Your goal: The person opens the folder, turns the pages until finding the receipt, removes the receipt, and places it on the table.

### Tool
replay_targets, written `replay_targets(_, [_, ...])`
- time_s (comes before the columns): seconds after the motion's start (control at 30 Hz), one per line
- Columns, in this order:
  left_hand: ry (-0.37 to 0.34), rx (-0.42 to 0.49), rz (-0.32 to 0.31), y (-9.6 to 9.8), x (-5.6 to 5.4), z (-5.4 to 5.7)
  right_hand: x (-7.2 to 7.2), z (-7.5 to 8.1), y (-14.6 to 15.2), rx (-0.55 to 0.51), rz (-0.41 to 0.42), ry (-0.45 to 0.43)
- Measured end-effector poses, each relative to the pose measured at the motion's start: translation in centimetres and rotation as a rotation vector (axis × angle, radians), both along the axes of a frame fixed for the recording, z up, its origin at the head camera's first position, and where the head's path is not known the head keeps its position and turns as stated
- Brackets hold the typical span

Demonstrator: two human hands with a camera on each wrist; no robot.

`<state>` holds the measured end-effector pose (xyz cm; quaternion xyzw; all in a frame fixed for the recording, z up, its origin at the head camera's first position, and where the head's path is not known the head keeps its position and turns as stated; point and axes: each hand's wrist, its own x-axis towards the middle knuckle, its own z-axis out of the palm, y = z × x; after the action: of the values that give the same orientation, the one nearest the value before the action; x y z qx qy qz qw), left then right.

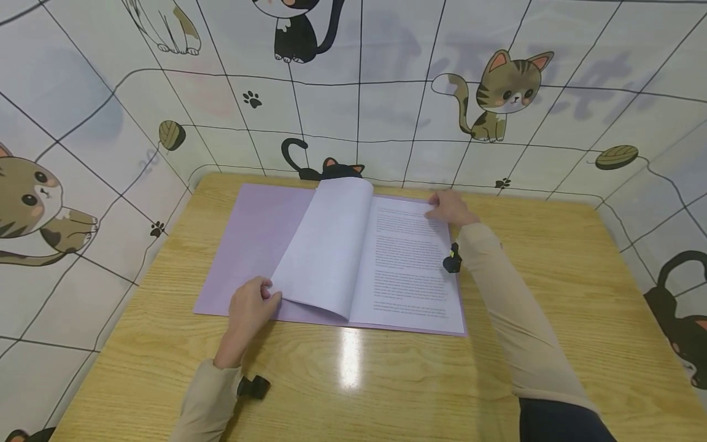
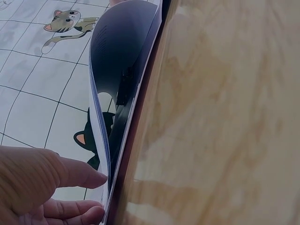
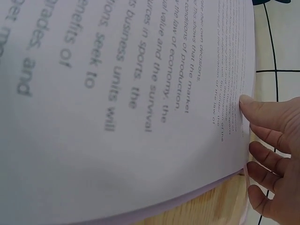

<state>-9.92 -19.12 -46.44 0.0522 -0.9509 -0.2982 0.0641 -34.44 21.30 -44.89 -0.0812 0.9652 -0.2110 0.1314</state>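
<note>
A lilac folder (image 1: pixel 265 245) lies spread on the table, with a stack of printed sheets (image 1: pixel 409 264) on its right side. Blank-backed sheets (image 1: pixel 326 245) are folded over toward the left in a bulging curve. My left hand (image 1: pixel 251 313) pinches their lower left corner between thumb and fingers. Close up, the left wrist view shows several page edges (image 2: pixel 97 122) at the thumb tip, and a dark clip (image 2: pixel 124 86) inside the curve. My right hand (image 1: pixel 450 209) holds the upper right edge of the printed page, thumb on top and fingers curled at the edge.
The wooden table (image 1: pixel 409 387) extends in front of the folder and to both sides. Behind it stands a white wall covering (image 1: pixel 386 110) with grid lines and cartoon cats. Small black devices (image 1: pixel 254 387) sit at both wrists.
</note>
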Motion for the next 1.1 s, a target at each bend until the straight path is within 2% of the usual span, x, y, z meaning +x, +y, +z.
replay_targets(0.17, [0.012,-0.005,-0.002,-0.03,-0.07,-0.13,0.09,0.07,0.10,0.015,0.020,0.014])
replay_targets(0.77, [-0.006,0.012,-0.002,0.01,0.02,-0.02,0.55,0.60,-0.34,0.083,-0.002,0.022])
replay_targets(1.1, [0.000,0.014,-0.001,-0.07,0.08,-0.10,0.83,-0.05,-0.43,0.094,-0.033,0.111])
